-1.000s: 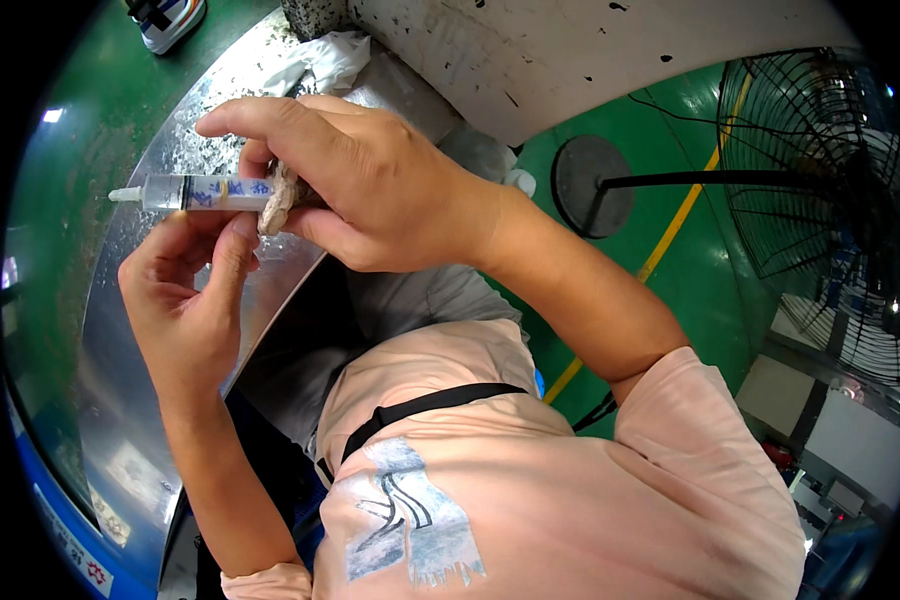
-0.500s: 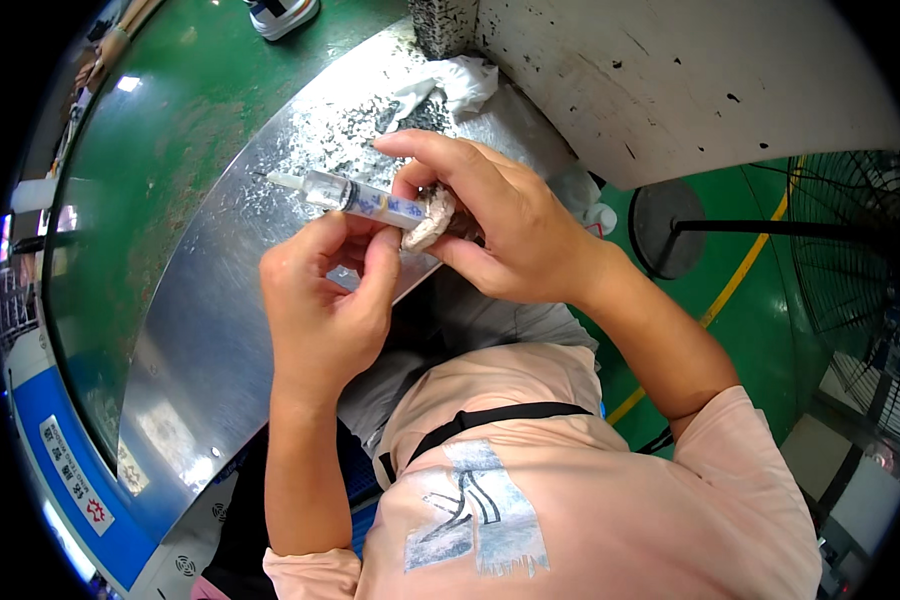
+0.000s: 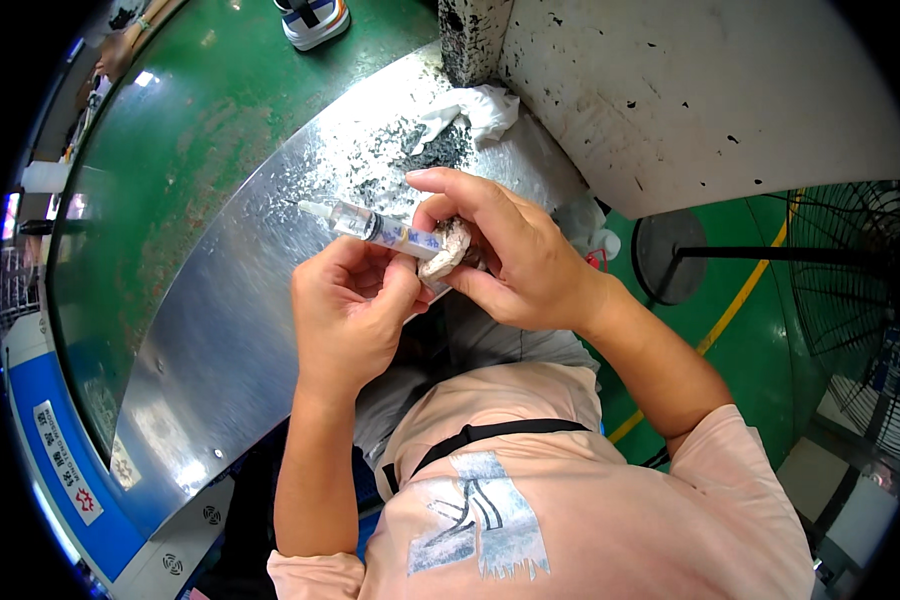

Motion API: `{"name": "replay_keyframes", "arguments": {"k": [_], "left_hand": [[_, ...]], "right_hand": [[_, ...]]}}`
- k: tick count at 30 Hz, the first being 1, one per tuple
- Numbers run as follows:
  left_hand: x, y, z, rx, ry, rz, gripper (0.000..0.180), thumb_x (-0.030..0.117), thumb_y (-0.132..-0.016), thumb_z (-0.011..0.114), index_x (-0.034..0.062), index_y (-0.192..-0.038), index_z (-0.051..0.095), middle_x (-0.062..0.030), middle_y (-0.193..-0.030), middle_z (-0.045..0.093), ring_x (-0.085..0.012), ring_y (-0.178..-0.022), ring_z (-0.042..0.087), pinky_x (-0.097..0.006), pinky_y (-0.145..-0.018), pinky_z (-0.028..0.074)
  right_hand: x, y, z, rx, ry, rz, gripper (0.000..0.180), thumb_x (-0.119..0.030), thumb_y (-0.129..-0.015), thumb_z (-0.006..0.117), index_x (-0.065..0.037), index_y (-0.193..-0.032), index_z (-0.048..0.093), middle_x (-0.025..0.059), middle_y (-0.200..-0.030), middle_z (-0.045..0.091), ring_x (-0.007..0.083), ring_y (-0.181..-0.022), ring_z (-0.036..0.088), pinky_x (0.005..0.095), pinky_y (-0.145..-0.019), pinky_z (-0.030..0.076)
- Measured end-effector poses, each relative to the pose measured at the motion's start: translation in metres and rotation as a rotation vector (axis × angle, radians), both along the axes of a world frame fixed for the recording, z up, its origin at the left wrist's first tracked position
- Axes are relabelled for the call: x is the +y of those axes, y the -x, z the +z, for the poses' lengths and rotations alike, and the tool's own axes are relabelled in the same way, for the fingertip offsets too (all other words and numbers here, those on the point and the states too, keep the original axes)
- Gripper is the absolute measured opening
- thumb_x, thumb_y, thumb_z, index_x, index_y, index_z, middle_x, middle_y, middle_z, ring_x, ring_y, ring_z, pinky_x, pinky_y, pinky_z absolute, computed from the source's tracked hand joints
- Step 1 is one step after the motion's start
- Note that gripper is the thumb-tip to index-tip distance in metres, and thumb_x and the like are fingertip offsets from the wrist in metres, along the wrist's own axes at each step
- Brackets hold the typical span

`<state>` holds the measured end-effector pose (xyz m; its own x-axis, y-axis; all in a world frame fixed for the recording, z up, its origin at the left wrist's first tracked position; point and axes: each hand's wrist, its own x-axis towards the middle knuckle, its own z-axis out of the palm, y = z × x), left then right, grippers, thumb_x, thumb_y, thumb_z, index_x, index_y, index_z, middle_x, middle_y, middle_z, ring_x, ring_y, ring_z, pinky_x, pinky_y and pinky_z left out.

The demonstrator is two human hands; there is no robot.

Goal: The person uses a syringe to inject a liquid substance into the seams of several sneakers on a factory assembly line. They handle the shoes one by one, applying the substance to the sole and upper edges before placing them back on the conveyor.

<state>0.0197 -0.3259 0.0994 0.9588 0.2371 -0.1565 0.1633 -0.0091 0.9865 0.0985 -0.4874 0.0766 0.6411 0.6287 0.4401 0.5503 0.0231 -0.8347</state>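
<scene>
A clear plastic syringe [image 3: 354, 219] with blue markings lies slantwise above the metal table, its narrow tip pointing left. My right hand [image 3: 530, 262] is closed around the syringe's right end, with the thumb below and the index finger stretched out above. A lumpy, whitish, dirty-looking piece [image 3: 446, 258] surrounds that end between the right fingers. Just under the barrel, my left hand [image 3: 348, 315] has thumb and fingertips pinched together, close against the syringe and the lump. What the left fingertips grip is hidden.
The shiny metal table [image 3: 225, 320] carries black specks and a crumpled white cloth [image 3: 488, 110]. A speckled post [image 3: 470, 45] and a pale panel [image 3: 690, 100] stand behind. A fan [image 3: 860, 300] is at right, a white-capped bottle [image 3: 604, 241] near its base. A shoe [image 3: 315, 24] shows far off.
The view has shifted, so table, cloth and hands all appear farther right and lower. Both hands keep nearly the same hold around the syringe.
</scene>
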Motion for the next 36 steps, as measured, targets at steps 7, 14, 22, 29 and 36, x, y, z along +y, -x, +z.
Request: {"name": "replay_keyframes", "arguments": {"k": [7, 14, 22, 29, 36], "left_hand": [[0.003, 0.000, 0.004, 0.035, 0.110, -0.002, 0.010, 0.000, -0.089, 0.057, -0.0079, -0.091, 0.064, -0.0117, -0.076, 0.067, -0.0153, -0.059, 0.064, -0.026, -0.056, 0.052], [0.002, 0.000, 0.008, -0.011, 0.078, -0.008, 0.010, 0.001, -0.089, 0.060, -0.0077, -0.089, 0.064, -0.0114, -0.076, 0.068, -0.0154, -0.063, 0.065, -0.026, -0.059, 0.053], [0.011, -0.001, 0.020, -0.058, -0.169, -0.096, 0.009, -0.001, -0.083, 0.066, -0.0068, -0.089, 0.069, -0.0102, -0.079, 0.071, -0.0147, -0.072, 0.070, -0.026, -0.067, 0.056], [0.006, -0.001, 0.023, -0.083, -0.323, -0.051, 0.009, 0.000, -0.079, 0.067, -0.0073, -0.083, 0.069, -0.0103, -0.071, 0.070, -0.0141, -0.064, 0.069, -0.026, -0.061, 0.055], [0.004, -0.002, 0.019, -0.084, -0.364, 0.020, 0.007, -0.001, -0.077, 0.065, -0.0077, -0.077, 0.066, -0.0089, -0.068, 0.069, -0.0114, -0.061, 0.067, -0.025, -0.059, 0.054]], "right_hand": [[0.001, 0.003, 0.001, 0.109, -0.030, 0.027, 0.072, 0.007, -0.070, 0.064, -0.008, -0.136, 0.042, 0.0095, -0.098, 0.060, 0.0213, -0.083, 0.060, 0.0298, -0.070, 0.049], [-0.002, 0.004, 0.006, 0.137, -0.028, 0.016, 0.072, 0.008, -0.071, 0.065, -0.008, -0.137, 0.042, 0.0095, -0.099, 0.060, 0.0200, -0.083, 0.060, 0.0286, -0.068, 0.049], [-0.005, -0.005, 0.009, -0.136, 0.007, 0.009, 0.074, 0.013, -0.068, 0.064, -0.005, -0.136, 0.044, 0.0094, -0.100, 0.061, 0.0174, -0.080, 0.059, 0.0274, -0.067, 0.049], [0.000, -0.007, 0.009, -0.294, 0.007, -0.031, 0.071, 0.008, -0.067, 0.065, -0.006, -0.133, 0.046, 0.0097, -0.090, 0.062, 0.0275, -0.077, 0.060, 0.0357, -0.065, 0.051], [0.008, -0.006, 0.007, -0.335, -0.038, -0.052, 0.069, 0.004, -0.068, 0.065, -0.007, -0.133, 0.045, 0.0101, -0.088, 0.062, 0.0288, -0.074, 0.060, 0.0374, -0.062, 0.052]]}}
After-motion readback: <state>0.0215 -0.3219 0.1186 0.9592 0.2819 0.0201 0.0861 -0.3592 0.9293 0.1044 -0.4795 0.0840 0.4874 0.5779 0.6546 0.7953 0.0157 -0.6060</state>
